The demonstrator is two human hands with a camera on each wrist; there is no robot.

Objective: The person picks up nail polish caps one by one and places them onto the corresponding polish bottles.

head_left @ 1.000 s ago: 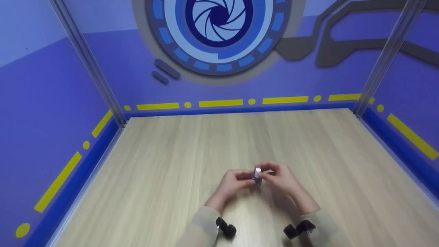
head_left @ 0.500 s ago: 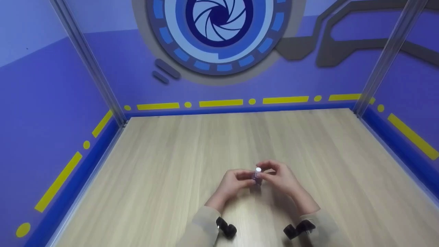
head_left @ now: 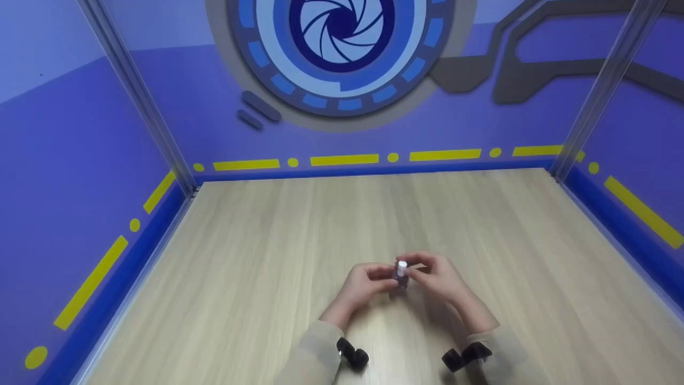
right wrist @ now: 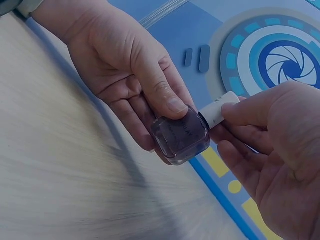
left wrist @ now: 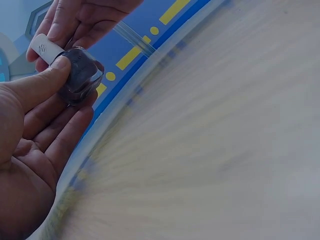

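Observation:
A small nail polish bottle [right wrist: 181, 136] of clear glass with dark contents and a white cap [right wrist: 219, 109] is held between both hands above the table. My left hand [head_left: 366, 285] pinches the glass body between thumb and fingers, as the left wrist view shows with the bottle [left wrist: 81, 76] near the top left. On the white cap [left wrist: 46, 49], the thumb and fingers of my right hand [head_left: 437, 276] take a pinch grip. Cap and bottle look joined, with a dark ring at the neck in the right wrist view.
Under the hands spreads a light wood-grain table [head_left: 299, 230]. Blue panels with yellow marks [head_left: 344, 160] wall it at the back and both sides, with metal posts [head_left: 144, 101] in the corners. Black wrist mounts [head_left: 352, 355] sit on both sleeves.
The right fingers shift slightly at the cap, and the cap's tilt varies a little between frames. The left hand and the bottle stay nearly in place.

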